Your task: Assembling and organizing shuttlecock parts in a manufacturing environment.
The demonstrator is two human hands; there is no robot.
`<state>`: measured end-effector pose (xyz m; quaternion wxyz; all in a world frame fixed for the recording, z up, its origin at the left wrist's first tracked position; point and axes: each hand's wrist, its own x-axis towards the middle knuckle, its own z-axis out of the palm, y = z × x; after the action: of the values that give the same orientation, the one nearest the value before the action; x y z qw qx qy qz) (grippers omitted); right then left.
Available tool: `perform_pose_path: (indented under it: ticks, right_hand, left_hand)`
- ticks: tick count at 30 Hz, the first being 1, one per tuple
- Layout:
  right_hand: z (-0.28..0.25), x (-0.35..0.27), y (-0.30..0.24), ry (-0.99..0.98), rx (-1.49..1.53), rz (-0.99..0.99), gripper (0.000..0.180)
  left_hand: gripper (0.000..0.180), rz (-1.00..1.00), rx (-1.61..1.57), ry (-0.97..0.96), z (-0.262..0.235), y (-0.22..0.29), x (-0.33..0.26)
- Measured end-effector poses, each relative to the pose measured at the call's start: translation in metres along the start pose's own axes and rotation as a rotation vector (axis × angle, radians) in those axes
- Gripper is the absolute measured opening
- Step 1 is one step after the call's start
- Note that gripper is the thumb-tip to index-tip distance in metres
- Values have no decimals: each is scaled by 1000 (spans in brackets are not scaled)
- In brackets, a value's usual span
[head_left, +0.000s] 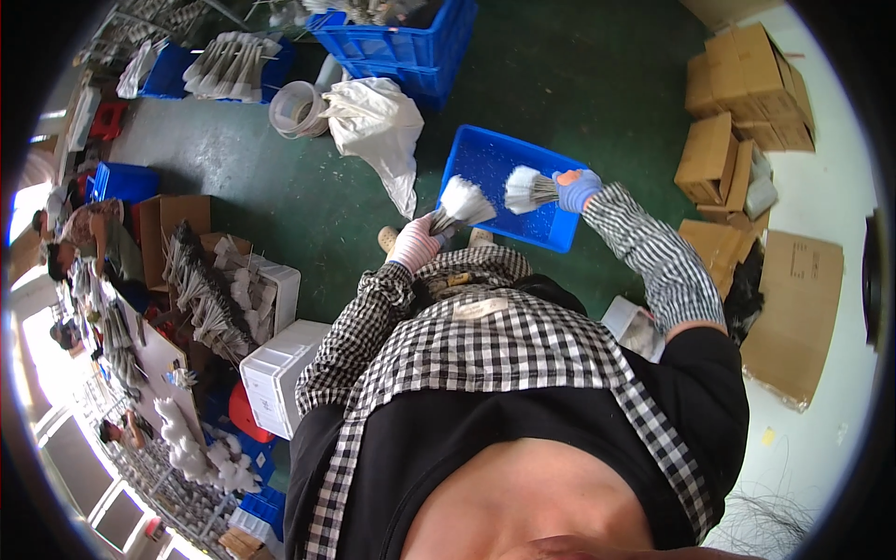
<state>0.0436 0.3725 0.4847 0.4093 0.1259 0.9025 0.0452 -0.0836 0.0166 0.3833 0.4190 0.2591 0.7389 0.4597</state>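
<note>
Clasping white-tipped grey-stemmed bundle (462, 203): curled left hand (416, 245) | curled right hand (578, 189): matching bundle (528, 189), pointing left over blue plastic bin (499, 149)

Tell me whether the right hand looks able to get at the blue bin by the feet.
Probably yes: the right hand appears over the right edge of the blue bin, with nothing seen between them, though the white-tipped bundle it grips may hamper grasping.

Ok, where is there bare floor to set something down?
Green floor looks bare beyond the blue bin and between it and the cardboard boxes at right. It's crowded at the bin, with two white-tipped bundles, and upper left: white sack, bucket, blue crates.
</note>
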Motion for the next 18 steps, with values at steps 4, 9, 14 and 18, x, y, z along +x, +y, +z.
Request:
perform_pose_path:
  ticks: [4,9,14,18]
  right_hand:
    - [-43,-39,-34,341,384,25,43]
    - [0,46,-75,-41,-245,-153,37]
    - [-79,23,-150,126,463,163,56]
    - [-80,49,-221,434,740,15,57]
  left_hand:
    - [42,-74,386,-24,-45,77,-10]
    - [43,163,117,-66,-90,39,-23]
    - [40,45,-207,49,-185,-46,-29]
    - [52,-100,-598,72,-271,-29,-57]
